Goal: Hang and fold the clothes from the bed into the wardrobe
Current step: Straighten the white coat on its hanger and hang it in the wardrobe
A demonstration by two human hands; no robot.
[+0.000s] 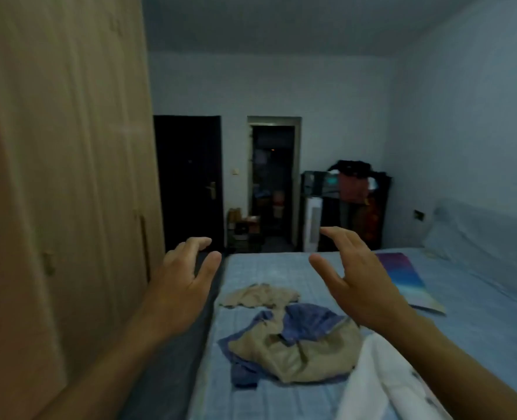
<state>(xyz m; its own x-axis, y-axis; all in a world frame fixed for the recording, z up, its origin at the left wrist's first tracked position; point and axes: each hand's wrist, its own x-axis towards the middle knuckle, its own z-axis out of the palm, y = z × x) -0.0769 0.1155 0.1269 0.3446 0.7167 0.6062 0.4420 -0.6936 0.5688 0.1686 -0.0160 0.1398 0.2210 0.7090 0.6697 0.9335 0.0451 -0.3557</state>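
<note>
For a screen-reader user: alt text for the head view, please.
An open left hand and right hand reach toward a blue bed where a beige garment, a blue-and-beige jacket and a white cloth lie crumpled. A closed wooden wardrobe stands at left.

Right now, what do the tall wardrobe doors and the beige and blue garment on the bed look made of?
Tall light-brown wardrobe doors: probably wood-look laminate, matt, faint vertical grain. Crumpled beige and blue garment: soft cloth, maybe cotton, lying in loose folds; weave too blurred.
</note>
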